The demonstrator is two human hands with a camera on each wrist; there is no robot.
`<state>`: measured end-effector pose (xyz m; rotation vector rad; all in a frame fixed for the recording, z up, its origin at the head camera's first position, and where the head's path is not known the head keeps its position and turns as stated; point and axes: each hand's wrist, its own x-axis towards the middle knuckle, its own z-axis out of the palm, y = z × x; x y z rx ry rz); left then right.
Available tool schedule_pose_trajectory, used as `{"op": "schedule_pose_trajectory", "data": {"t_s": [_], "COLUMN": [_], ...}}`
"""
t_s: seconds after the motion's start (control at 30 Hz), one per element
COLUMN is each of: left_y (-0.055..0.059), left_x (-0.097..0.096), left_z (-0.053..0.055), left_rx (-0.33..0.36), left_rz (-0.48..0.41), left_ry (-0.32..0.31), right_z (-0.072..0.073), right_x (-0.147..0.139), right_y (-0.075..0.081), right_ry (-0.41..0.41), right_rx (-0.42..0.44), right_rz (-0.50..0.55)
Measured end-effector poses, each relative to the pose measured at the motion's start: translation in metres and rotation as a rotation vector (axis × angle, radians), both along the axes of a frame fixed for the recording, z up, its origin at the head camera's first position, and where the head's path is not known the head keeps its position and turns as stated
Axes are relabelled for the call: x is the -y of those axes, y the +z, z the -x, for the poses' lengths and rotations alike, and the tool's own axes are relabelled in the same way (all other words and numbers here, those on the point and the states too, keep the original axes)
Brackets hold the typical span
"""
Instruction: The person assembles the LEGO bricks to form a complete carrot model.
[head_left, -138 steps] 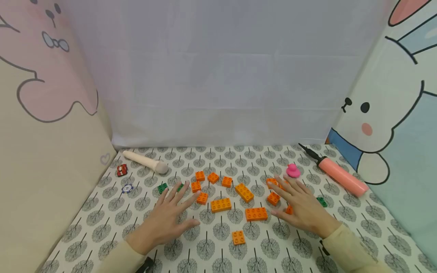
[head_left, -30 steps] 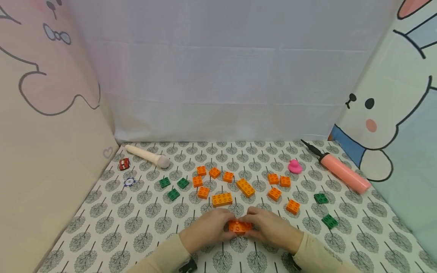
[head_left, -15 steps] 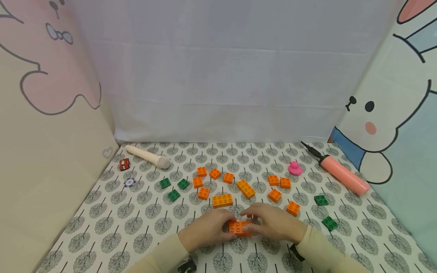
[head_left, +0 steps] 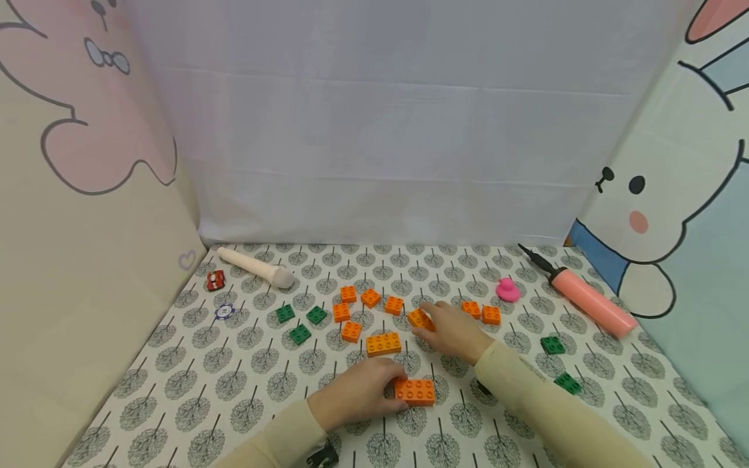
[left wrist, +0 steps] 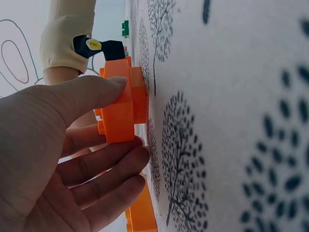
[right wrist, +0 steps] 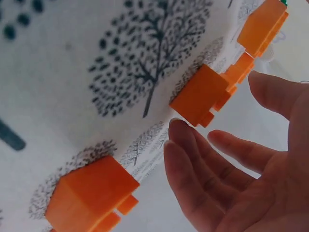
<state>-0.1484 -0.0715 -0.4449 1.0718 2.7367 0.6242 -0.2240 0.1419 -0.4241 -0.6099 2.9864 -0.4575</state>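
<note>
My left hand pinches a long orange building brick between thumb and fingers near the table's front. In the left wrist view, another orange brick sits against its underside, next to the cloth. My right hand reaches over a lighter orange long brick, partly covering it. The right wrist view has thumb and fingers spread around an orange brick, with a gap at the thumb; whether a fingertip touches it I cannot tell. Another light orange long brick lies between the hands.
Several small orange bricks lie left of centre, two more on the right. Green bricks are on both sides. Farther out lie a microphone, toy car, blue-white chip, pink duck and pink hand pump.
My right hand has let go of the stacked orange bricks and moved forward to the lighter long brick. The left hand keeps its hold; 4.6 seconds ago both hands were spread over the table.
</note>
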Motion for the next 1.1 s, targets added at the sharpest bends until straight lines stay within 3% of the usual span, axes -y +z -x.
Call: {"op": "schedule_pose_trajectory", "data": {"t_s": [0.37,0.57,0.77,1.1], "left_y": [0.0,0.0,0.0,0.0], "left_x": [0.0,-0.001,-0.001,-0.001], "left_z": [0.0,0.0,0.0,-0.001], "left_rx": [-0.026,-0.027,-0.019,0.0], "left_rz": [0.004,0.023,0.028,0.029], "left_ry": [-0.009,-0.004,-0.002,0.007], "right_z": [0.007,0.001,-0.024,-0.072], "right_x": [0.0,-0.004,-0.029,-0.066], "right_y": [-0.007,-0.001,0.004,0.009], "right_ry": [0.02,0.009,0.031,0.225], "right_rx": [0.0,-0.013,-0.068,-0.079], "right_rz": [0.015,0.04,0.057,0.114]}}
